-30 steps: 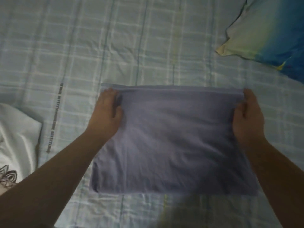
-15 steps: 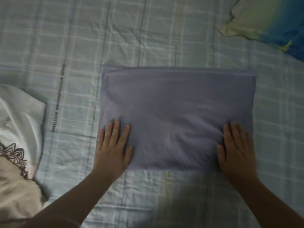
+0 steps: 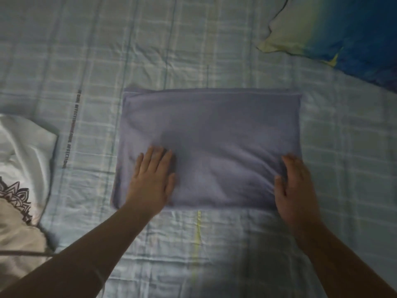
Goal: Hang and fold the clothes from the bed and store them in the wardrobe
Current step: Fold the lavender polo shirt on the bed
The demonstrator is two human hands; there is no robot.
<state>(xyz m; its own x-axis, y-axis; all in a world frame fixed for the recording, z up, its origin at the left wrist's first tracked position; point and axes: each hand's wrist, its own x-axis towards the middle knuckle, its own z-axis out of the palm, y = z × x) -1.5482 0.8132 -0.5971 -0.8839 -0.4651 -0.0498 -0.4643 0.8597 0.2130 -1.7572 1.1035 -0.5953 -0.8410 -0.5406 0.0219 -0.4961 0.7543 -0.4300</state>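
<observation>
Folded grey-lilac garment [image 3: 211,134] lies flat on the bed sheet [image 3: 193,50], a pale blue plaid, roughly mid-frame, as a wide rectangle w/ long sides running left-right. Far edge shows a hem line; a lower layer sticks out a little at the far-left corner. L hand [image 3: 153,179] lies palm down on the near-left part of the garment, fingers straight and together, gripping nothing. R hand [image 3: 294,186] rests on the near-right corner, reaching past the garment's right edge; it's blurred, but fingers look extended and loose, not curled round the cloth. Wrinkles run btwn the two hands; the far half looks smoother. Sheet shows on all four sides of the garment: a wide band on the far side and a strip along the near edge under the forearms. Left: a white garment w/ dark print [image 3: 23,151], apart from the folded one, w/ beige fabric [image 3: 17,237] touching it nearer the body. Far right: a blue-yellow pillow [image 3: 343,33], well apart from the folded garment.
</observation>
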